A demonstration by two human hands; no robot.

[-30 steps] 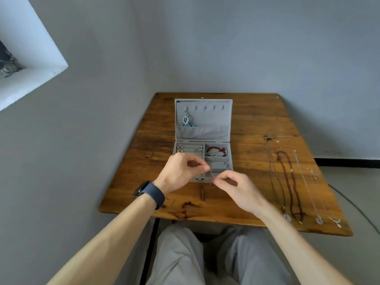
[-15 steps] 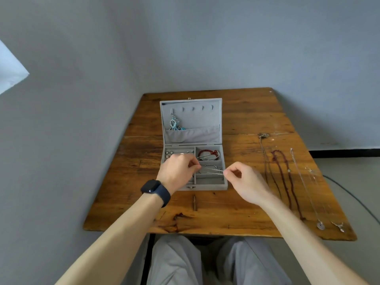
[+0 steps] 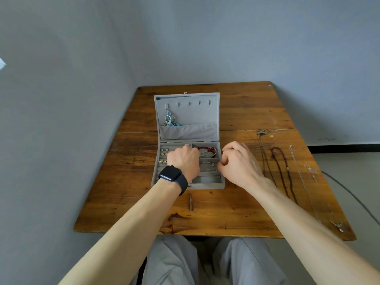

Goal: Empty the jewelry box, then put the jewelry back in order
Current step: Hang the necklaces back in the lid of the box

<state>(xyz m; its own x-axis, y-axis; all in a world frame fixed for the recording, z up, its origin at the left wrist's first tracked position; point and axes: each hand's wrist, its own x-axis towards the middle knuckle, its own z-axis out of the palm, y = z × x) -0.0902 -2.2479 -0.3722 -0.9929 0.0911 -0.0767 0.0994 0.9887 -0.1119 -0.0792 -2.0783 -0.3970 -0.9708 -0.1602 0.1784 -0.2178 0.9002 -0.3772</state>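
- Both hands have moved away from me in the last second. They were in front of the box [image 3: 207, 186] with a silver chain [image 3: 207, 166] stretched between them, and now they sit low over the box itself, near the middle of the frame.
- I read that as the chain being laid into the middle compartment on the box's right side, so this looks like the putting-back stage.
- Much is still out: the necklaces [image 3: 281, 171] lie stretched on the worktop [image 3: 236, 112] at the right of the frame, well apart from the box.
- My right hand [image 3: 238, 163] is at the box's right edge. Its fingers are curled, and thumb and forefinger appear to pinch the chain's near end just above that compartment.
- My left hand [image 3: 184, 159] is knuckles-up over the box's centre divider. Its fingers are tucked under and hidden, so I cannot tell whether it grips the other end or has let go.
- The red bracelet [image 3: 206, 149] sits in the compartment just above, so I'd keep the chain clear of it to avoid a tangle.
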